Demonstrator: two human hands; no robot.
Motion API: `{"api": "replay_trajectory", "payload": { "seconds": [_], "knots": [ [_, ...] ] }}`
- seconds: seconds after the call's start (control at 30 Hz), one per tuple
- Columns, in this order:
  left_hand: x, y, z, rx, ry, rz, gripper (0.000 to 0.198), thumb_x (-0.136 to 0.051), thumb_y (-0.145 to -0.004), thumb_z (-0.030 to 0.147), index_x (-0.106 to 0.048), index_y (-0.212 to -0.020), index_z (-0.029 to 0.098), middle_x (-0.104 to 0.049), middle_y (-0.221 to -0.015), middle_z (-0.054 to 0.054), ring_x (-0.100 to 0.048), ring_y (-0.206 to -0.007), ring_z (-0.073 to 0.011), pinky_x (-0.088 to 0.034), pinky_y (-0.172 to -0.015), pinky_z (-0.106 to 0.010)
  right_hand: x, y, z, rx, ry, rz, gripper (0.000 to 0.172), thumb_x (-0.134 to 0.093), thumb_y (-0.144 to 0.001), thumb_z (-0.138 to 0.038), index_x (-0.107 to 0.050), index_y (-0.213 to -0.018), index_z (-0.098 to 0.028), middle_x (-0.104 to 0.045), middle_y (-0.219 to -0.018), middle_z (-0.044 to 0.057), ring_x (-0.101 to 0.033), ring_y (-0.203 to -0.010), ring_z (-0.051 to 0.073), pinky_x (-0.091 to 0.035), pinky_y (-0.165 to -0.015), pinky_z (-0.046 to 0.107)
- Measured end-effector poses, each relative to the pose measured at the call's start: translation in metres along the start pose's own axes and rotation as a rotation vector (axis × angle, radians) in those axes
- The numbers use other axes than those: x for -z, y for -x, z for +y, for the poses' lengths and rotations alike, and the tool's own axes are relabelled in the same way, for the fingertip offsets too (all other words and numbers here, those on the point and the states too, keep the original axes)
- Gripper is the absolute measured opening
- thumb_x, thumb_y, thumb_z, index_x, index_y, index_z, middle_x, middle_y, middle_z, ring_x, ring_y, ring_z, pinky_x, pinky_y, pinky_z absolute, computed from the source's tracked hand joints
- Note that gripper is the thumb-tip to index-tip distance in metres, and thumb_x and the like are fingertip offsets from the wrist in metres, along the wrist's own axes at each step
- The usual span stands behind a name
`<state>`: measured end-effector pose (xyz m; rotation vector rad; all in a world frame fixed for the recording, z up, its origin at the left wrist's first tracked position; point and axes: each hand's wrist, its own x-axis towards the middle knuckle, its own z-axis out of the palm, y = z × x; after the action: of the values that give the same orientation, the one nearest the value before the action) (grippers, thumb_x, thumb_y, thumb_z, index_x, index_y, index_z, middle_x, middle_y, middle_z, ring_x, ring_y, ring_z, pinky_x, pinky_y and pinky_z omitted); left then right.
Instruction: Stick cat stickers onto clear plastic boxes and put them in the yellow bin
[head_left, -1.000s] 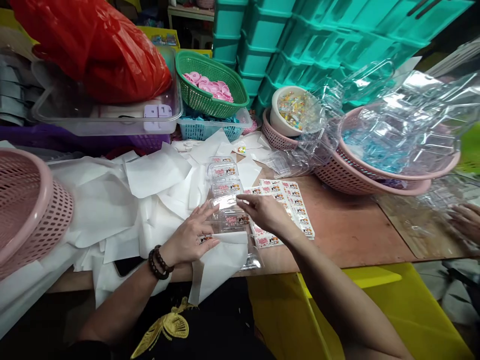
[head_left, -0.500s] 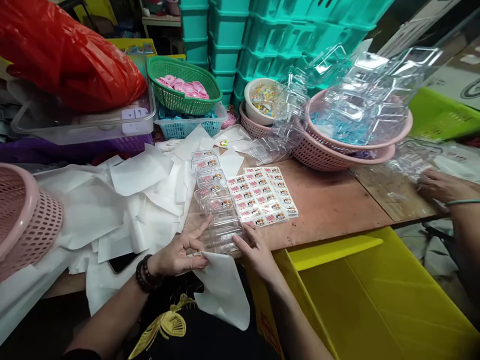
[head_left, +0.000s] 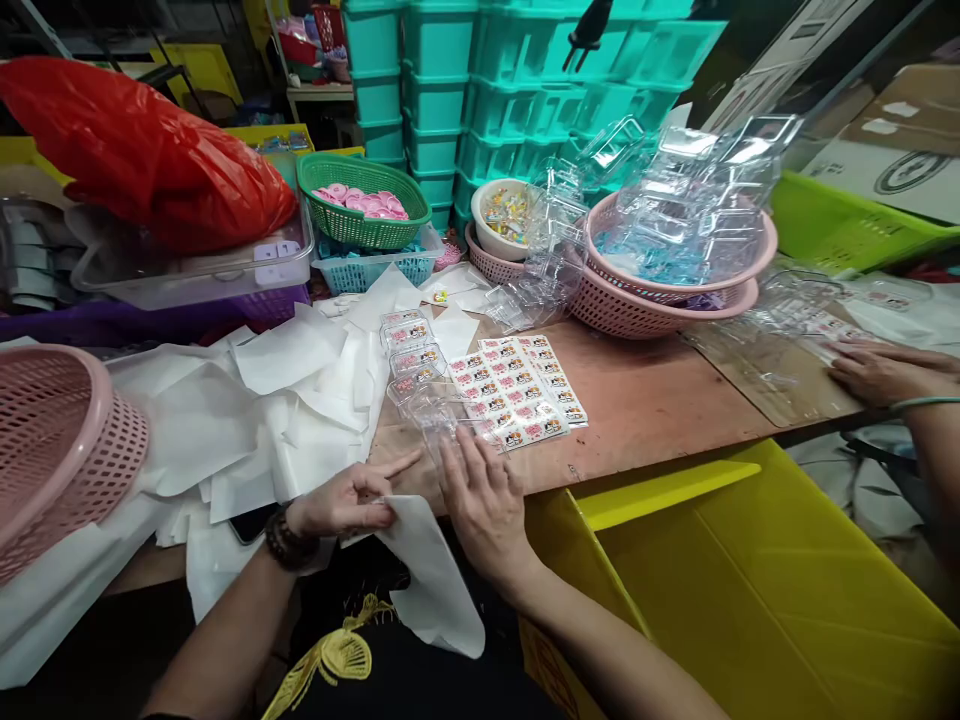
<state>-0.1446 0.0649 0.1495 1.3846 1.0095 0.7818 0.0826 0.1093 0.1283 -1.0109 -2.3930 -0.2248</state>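
My left hand [head_left: 349, 505] pinches a white sheet of backing paper [head_left: 435, 585] between thumb and curled fingers, its index finger stretched out. The paper hangs down in front of my dark shirt. Flat and with fingers extended, my right hand [head_left: 484, 500] lies over the nearest clear plastic clamshell box [head_left: 433, 408], hiding much of it. A row of similar clear boxes with cat stickers [head_left: 414, 360] runs away from me. Just right of them lie sticker sheets [head_left: 514, 395] printed with cats and pink lettering.
Loose white papers [head_left: 285, 430] cover the table's left side, by a pink basket [head_left: 124, 440]. Clear boxes fill a pink basket [head_left: 761, 250] at the back right. A yellow bin [head_left: 750, 580] stands below the table edge. A co-worker's hand [head_left: 892, 372] is at right.
My right hand has moved from the near box's side to lie flat over it. My left hand has shifted slightly left, still pinching the paper. The view has turned a little.
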Motion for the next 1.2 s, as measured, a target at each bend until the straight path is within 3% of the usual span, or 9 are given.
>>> {"api": "replay_trajectory", "payload": {
  "seconds": [0.1,0.2,0.33,0.43,0.57,0.8,0.93,1.03,1.2],
  "knots": [
    [0.017,0.027,0.020,0.053,-0.090,0.149,0.030,-0.068,-0.081,0.043,-0.073,-0.067,0.017,-0.075,-0.105,-0.015,-0.072,-0.092,-0.0280,-0.057,-0.078,-0.035,-0.012,0.008,-0.016,0.127,0.100,0.009,0.047,-0.048,-0.095,-0.018,-0.051,-0.142,-0.017,-0.060,-0.140,0.014,-0.054,-0.124,0.030,-0.030,-0.098,0.044],
    [0.032,0.054,0.036,0.183,-0.126,0.351,0.034,-0.068,-0.082,0.047,-0.069,-0.068,0.015,-0.064,-0.062,-0.004,-0.053,-0.048,-0.0118,-0.041,-0.043,-0.020,-0.012,0.009,-0.023,0.175,0.022,-0.029,0.042,-0.048,-0.096,-0.018,-0.056,-0.137,-0.016,-0.062,-0.138,0.013,-0.056,-0.121,0.028,-0.033,-0.095,0.042],
    [0.036,0.062,0.055,0.293,-0.188,0.455,0.033,-0.071,-0.080,0.047,-0.068,-0.072,0.015,-0.058,-0.056,0.001,-0.049,-0.047,-0.0094,-0.038,-0.043,-0.018,0.015,-0.008,-0.003,0.120,-0.320,-0.034,0.032,-0.047,-0.095,-0.015,-0.064,-0.121,-0.023,-0.068,-0.127,0.010,-0.059,-0.115,0.025,-0.041,-0.093,0.039],
    [0.028,0.043,0.070,0.313,-0.266,0.298,0.028,-0.072,-0.079,0.043,-0.071,-0.076,0.015,-0.063,-0.059,0.000,-0.052,-0.048,-0.0092,-0.038,-0.044,-0.017,0.050,-0.033,0.017,-0.157,-0.679,-0.022,0.026,-0.048,-0.097,-0.022,-0.063,-0.118,-0.026,-0.069,-0.116,0.009,-0.061,-0.107,0.022,-0.048,-0.090,0.038],
    [0.010,0.009,0.080,0.096,-0.408,0.065,0.021,-0.072,-0.080,0.035,-0.075,-0.075,0.015,-0.067,-0.061,0.000,-0.053,-0.053,-0.0084,-0.038,-0.049,-0.017,0.080,-0.055,0.018,-0.232,-0.994,-0.453,0.038,-0.073,-0.081,-0.040,-0.065,-0.115,-0.025,-0.069,-0.108,0.006,-0.063,-0.097,0.022,-0.052,-0.081,0.034],
    [-0.009,0.001,0.054,0.074,0.001,0.327,0.026,-0.083,-0.066,0.029,-0.072,-0.084,0.014,-0.072,-0.080,-0.005,-0.065,-0.070,-0.0146,-0.052,-0.064,-0.024,0.082,-0.044,0.028,-0.391,-1.069,-0.653,0.026,-0.069,-0.083,-0.044,-0.069,-0.093,-0.020,-0.071,-0.088,0.003,-0.066,-0.079,0.019,-0.052,-0.067,0.029],
    [-0.017,0.001,0.049,0.126,0.023,0.289,0.018,-0.079,-0.071,0.028,-0.074,-0.075,0.012,-0.065,-0.061,-0.001,-0.055,-0.056,-0.0101,-0.043,-0.053,-0.021,0.093,-0.040,0.028,-0.148,-0.693,-0.465,0.043,-0.077,-0.078,-0.045,-0.068,-0.114,-0.023,-0.073,-0.109,0.008,-0.066,-0.098,0.026,-0.052,-0.084,0.038],
    [-0.023,-0.001,0.051,0.080,-0.047,0.237,0.018,-0.076,-0.075,0.029,-0.075,-0.074,0.011,-0.060,-0.057,0.000,-0.048,-0.052,-0.0083,-0.036,-0.049,-0.020,0.090,-0.038,0.016,-0.024,-0.581,-0.289,0.015,-0.068,-0.089,-0.035,-0.071,-0.097,-0.023,-0.076,-0.088,0.005,-0.068,-0.083,0.022,-0.050,-0.084,0.039],
    [-0.035,0.002,0.043,0.100,0.063,0.269,0.032,-0.072,-0.081,0.041,-0.077,-0.085,0.010,-0.055,-0.055,0.002,-0.040,-0.049,-0.0065,-0.030,-0.045,-0.019,0.068,-0.029,0.003,-0.094,-0.693,-0.071,0.008,-0.064,-0.093,-0.026,-0.071,-0.091,-0.023,-0.077,-0.078,0.000,-0.069,-0.070,0.016,-0.050,-0.091,0.039]
  ]
}}
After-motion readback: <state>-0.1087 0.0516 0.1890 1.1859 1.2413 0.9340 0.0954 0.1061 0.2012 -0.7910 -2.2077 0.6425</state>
